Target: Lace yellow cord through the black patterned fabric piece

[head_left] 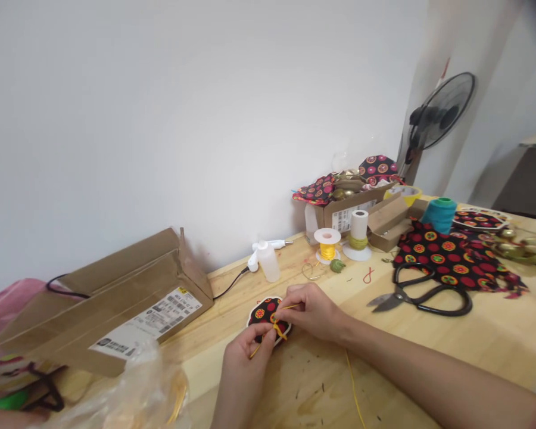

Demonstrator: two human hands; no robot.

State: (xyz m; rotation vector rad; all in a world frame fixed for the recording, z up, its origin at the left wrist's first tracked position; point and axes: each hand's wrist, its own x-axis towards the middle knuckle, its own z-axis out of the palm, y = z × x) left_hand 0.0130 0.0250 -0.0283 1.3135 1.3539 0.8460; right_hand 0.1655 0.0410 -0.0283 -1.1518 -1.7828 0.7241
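Note:
A yellow cord [280,331] is looped or knotted between my two hands, just above a small black patterned fabric piece [259,314] with a white edge. My left hand [250,351] pinches the cord between thumb and forefinger, at the lower left of the loop. On the other side, my right hand [311,313] is closed on a strand of the same cord, its fingertips over the fabric piece's right edge. A loose length of cord runs down the table below my right wrist. The fabric piece's lower part is partly hidden by my fingers.
Black-handled scissors [399,297] lie open at the right, beside patterned cloth [446,253] and a teal thread cone [440,214]. Behind my hands stand a yellow cord spool [327,245] and a plastic bottle [268,262]. An open cardboard box [129,292] sits left, near a plastic bag [138,387].

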